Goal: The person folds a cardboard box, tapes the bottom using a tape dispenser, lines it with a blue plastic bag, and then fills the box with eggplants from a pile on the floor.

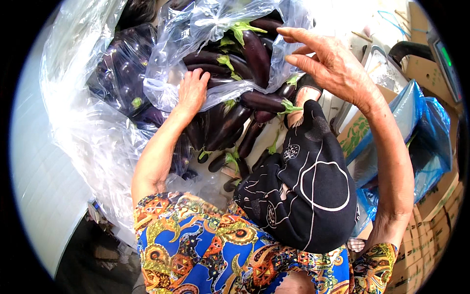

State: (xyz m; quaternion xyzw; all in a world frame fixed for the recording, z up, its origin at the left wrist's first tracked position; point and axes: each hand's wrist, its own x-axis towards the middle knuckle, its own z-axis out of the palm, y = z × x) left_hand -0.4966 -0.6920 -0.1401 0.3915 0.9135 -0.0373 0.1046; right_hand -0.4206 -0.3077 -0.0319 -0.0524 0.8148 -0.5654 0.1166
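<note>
Heap of long, dark purple eggplants with green stalk caps (pixel 230 122), lying at the centre of the view, partly under a crumpled clear plastic bag (pixel 205 29) that drapes over the heap's upper part. The left hand (pixel 192 90) rests palm down on the eggplants at the bag's lower edge, fingers loosely spread, clamped on nothing that can be seen. The right hand (pixel 328 61) hangs in the air above and to the right of the heap, fingers extended and apart, empty. Right of the heap stand a blue plastic bag (pixel 421 127) and brown cardboard boxes (pixel 435 206); a black patterned cloth (pixel 303 191) lies below the heap.
</note>
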